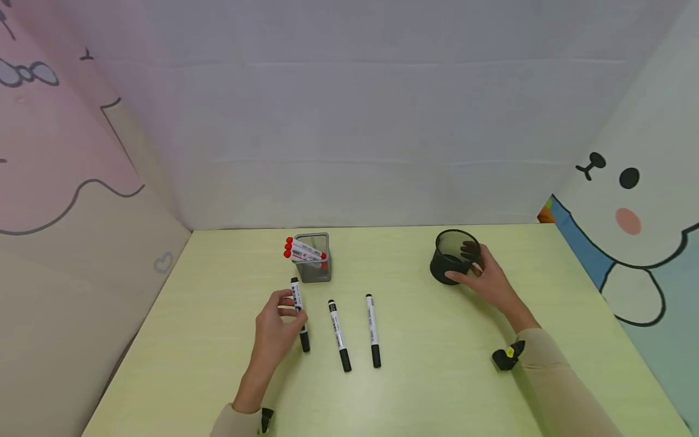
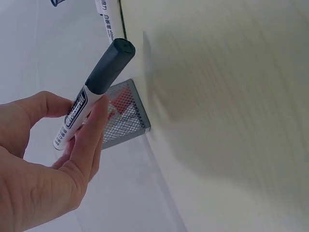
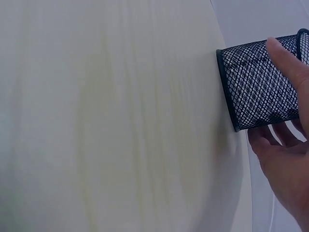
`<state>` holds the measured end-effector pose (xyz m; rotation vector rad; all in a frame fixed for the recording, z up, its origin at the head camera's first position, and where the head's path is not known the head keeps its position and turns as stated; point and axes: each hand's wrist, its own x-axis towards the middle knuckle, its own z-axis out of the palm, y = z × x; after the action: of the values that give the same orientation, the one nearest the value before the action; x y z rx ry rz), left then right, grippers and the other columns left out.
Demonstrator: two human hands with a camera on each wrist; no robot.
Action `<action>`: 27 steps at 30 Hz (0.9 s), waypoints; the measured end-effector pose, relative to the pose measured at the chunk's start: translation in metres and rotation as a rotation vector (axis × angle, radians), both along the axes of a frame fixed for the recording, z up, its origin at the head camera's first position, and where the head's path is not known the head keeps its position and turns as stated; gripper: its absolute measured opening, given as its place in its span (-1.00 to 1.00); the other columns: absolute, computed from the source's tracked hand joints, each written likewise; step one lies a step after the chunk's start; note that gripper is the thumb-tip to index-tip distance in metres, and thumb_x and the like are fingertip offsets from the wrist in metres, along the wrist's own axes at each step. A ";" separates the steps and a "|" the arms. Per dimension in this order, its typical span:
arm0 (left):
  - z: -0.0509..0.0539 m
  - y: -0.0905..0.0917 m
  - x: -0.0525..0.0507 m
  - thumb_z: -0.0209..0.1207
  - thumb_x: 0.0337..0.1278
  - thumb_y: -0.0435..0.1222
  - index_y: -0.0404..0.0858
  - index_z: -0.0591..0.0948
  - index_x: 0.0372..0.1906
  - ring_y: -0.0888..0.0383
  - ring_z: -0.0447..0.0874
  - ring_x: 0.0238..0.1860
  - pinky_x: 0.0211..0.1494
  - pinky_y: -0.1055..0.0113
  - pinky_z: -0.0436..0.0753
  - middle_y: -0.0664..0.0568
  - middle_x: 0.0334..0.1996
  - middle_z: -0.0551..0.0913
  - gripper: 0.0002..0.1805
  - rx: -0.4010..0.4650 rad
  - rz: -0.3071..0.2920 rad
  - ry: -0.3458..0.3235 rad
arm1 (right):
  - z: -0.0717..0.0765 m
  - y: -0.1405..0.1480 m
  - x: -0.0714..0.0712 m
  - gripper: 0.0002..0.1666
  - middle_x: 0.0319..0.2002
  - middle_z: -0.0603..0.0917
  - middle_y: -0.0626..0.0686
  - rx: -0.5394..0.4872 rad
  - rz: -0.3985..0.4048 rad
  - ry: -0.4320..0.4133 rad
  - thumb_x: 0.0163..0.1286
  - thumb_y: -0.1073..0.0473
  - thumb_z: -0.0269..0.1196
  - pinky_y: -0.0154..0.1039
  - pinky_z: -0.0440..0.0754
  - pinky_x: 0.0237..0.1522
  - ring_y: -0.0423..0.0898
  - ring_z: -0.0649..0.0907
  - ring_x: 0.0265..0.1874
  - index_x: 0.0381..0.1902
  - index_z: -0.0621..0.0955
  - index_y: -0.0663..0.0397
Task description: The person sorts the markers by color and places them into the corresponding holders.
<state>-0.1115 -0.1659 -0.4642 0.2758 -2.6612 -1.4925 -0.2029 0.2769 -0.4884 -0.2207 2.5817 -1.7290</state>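
The left hand (image 1: pixel 277 331) pinches a black-capped white marker (image 1: pixel 297 297) between thumb and fingers; in the left wrist view the marker (image 2: pixel 77 113) is tilted, its dark end pointing away from the hand (image 2: pixel 53 159). Two similar markers, one (image 1: pixel 338 334) in the middle and one (image 1: pixel 373 328) to its right, lie on the table. At the back right, the right hand (image 1: pixel 488 282) grips a round black mesh cup (image 1: pixel 449 267) around its side. The right wrist view shows the thumb and fingers of that hand (image 3: pixel 287 164) on opposite sides of the cup (image 3: pixel 260 82).
A square grey mesh holder (image 1: pixel 315 273) stands at the back left of the light yellow table (image 1: pixel 426 376), with several red-capped markers (image 1: pixel 306 250) leaning in it. Pale cloth hangs behind the table, with printed cartoon panels at both sides.
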 end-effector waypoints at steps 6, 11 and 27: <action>0.004 0.005 -0.004 0.34 0.16 -0.46 -0.38 0.50 0.24 -0.05 0.71 -0.10 -0.26 0.39 0.67 -0.17 -0.05 0.64 -0.48 0.008 -0.008 0.067 | 0.001 0.001 -0.001 0.03 0.50 0.22 0.33 -0.003 0.001 0.002 0.31 0.27 0.47 0.19 0.17 0.50 0.27 0.17 0.54 0.53 0.11 0.27; 0.007 0.010 -0.007 0.34 0.16 -0.47 -0.36 0.50 0.23 -0.04 0.71 -0.09 -0.26 0.41 0.68 -0.15 -0.05 0.64 -0.48 0.021 -0.021 0.097 | -0.002 0.001 -0.001 0.02 0.49 0.23 0.34 -0.013 0.000 0.014 0.31 0.29 0.47 0.21 0.18 0.48 0.29 0.18 0.53 0.52 0.12 0.29; 0.017 0.026 -0.019 0.31 0.14 -0.57 -0.41 0.53 0.14 -0.06 0.73 -0.15 -0.24 0.35 0.74 -0.19 -0.11 0.64 -0.55 0.116 -0.104 0.239 | -0.005 0.001 -0.002 0.00 0.45 0.28 0.32 -0.009 0.003 0.016 0.31 0.25 0.48 0.19 0.17 0.48 0.27 0.18 0.54 0.51 0.14 0.23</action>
<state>-0.1309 -0.1404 -0.4473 -0.0340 -2.4402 -1.5989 -0.2049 0.2783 -0.4935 -0.2395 2.5831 -1.7454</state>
